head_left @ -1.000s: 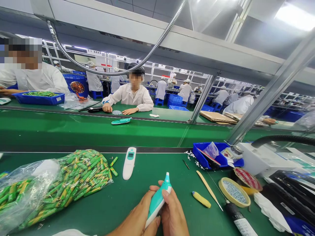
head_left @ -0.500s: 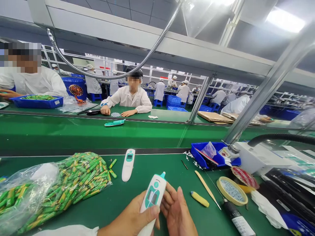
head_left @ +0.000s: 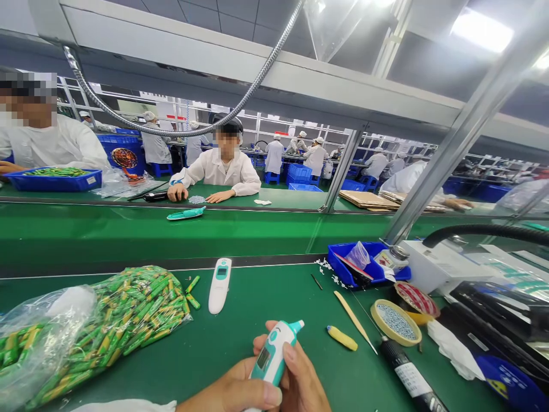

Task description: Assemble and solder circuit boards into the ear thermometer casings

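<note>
A white and teal ear thermometer [head_left: 275, 349] is between my two hands, its teal probe tip pointing up and to the right. My left hand [head_left: 234, 386] wraps around its lower body, the thumb lying across the front below the small grey display. My right hand [head_left: 300, 375] closes on its upper right side, with the thumb on the edge and fingertips showing behind the head. Beyond my hands, a second white thermometer [head_left: 220, 286] lies face up on the green table.
At left lies a clear bag of green-yellow batteries [head_left: 141, 309]. To the right are a yellow stub [head_left: 342, 337], a pointed wooden stick [head_left: 355, 320], a round dish of small beads [head_left: 396, 322], a black bottle [head_left: 409, 372] and a blue tray [head_left: 343, 266]. A teal part [head_left: 186, 213] sits on the conveyor.
My right hand, loosely open beside the thermometer before, now grips its upper side. The thermometer has tilted and turned rightward, showing its teal side. The camera view has shifted slightly.
</note>
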The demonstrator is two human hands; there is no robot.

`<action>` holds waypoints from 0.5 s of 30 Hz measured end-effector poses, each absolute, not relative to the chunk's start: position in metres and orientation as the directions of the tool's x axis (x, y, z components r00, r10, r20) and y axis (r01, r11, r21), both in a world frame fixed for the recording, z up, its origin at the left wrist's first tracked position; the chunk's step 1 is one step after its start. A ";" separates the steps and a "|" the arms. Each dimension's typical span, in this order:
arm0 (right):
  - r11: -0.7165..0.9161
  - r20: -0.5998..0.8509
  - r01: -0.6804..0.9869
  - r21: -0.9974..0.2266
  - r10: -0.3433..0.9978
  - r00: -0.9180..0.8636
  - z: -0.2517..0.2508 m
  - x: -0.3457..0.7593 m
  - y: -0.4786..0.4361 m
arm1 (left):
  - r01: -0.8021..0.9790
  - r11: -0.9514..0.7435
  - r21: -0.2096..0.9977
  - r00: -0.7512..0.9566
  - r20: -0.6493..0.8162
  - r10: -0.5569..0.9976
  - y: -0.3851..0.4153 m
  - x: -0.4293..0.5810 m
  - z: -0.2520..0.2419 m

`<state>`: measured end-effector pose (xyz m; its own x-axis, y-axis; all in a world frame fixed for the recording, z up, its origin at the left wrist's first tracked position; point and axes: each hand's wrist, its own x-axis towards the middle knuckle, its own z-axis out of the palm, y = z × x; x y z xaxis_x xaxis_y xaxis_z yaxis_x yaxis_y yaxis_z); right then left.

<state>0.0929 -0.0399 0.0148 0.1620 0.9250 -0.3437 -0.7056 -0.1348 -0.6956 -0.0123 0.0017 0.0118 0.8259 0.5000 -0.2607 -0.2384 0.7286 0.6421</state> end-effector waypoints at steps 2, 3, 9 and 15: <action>-0.129 -0.330 -0.704 -0.698 0.931 0.157 0.014 0.094 -0.041 | -0.212 0.721 0.659 0.837 -0.259 0.483 0.003 -0.014 0.010; -0.129 -0.323 -0.703 -0.700 0.935 0.150 0.014 0.095 -0.042 | -0.200 0.720 0.664 0.843 -0.258 0.472 0.003 -0.015 0.010; -0.047 -0.261 -0.665 -0.746 0.938 0.227 0.007 0.094 -0.043 | -0.074 0.610 0.789 0.843 -0.277 0.461 0.001 -0.013 0.008; 0.028 -0.054 -0.169 -0.985 0.885 0.462 -0.003 0.118 -0.067 | 0.054 0.344 0.937 0.714 -0.277 0.643 0.000 -0.010 -0.015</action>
<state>0.1178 -0.0675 -0.0031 0.4621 0.8852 -0.0544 -0.1690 0.0276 -0.9852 -0.0101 -0.0004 -0.0148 0.7136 0.6434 -0.2771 0.0536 0.3442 0.9373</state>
